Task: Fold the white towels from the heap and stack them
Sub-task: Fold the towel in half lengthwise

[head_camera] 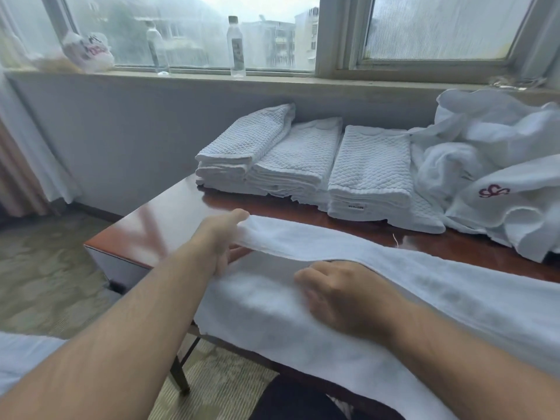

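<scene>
Gently draw flush the towel (454,301) edge pinched in the left grip (218,237), pinning the layer under the curled right grip (342,298), hold unclear.

Left hand (219,237) pinches the raised left edge of the towel (454,295), thumb on top, fingers beneath. The towel lies along the front of the table (157,225). Right hand (342,295) sits knuckles-up on the lower layer, fingers curled, grip unclear. Folded stacks (303,159) at the back, heap (491,165) touching them on the right.

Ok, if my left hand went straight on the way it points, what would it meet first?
Likely the folded towel stacks, across bare table; the left hand, holding the spread towel, aims there. Depth unclear.
</scene>
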Demonstrator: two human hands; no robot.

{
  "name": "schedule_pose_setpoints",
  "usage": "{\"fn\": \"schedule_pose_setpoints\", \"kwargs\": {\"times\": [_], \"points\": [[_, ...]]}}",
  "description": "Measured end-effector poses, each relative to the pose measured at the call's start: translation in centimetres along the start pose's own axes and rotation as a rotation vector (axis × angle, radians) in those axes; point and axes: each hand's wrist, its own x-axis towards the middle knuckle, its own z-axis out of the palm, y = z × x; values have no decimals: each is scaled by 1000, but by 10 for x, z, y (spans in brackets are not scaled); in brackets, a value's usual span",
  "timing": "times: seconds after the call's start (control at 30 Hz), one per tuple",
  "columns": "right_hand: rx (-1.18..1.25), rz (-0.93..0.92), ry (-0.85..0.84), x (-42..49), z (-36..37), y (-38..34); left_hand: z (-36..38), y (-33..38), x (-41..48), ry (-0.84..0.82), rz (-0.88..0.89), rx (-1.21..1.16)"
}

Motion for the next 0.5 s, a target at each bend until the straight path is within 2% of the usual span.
{"fn": "schedule_pose_setpoints", "kwargs": {"times": [0.07, 0.13, 0.2, 0.23, 0.3, 0.4, 0.5], "points": [[-70, -29, 127, -4, -2, -8, -5, 8, 8, 16, -24, 188], [-207, 8, 280, -6, -5, -11, -11, 14, 11, -34, -45, 428], [-287, 196, 309, -8, -6, -9, -11, 19, 11, -142, -113, 522], [-282, 317, 247, -9, -7, -7, -9, 21, 9, -170, -99, 517], [-231, 485, 70, -11, -8, -2, -2, 25, 8, -246, -6, 367], [-123, 548, -94, -16, -7, 5, 1, 29, 8, -374, 62, -73], [-156, 645, -163, -20, -5, 7, -2, 22, 11, -389, 93, -102]]}}
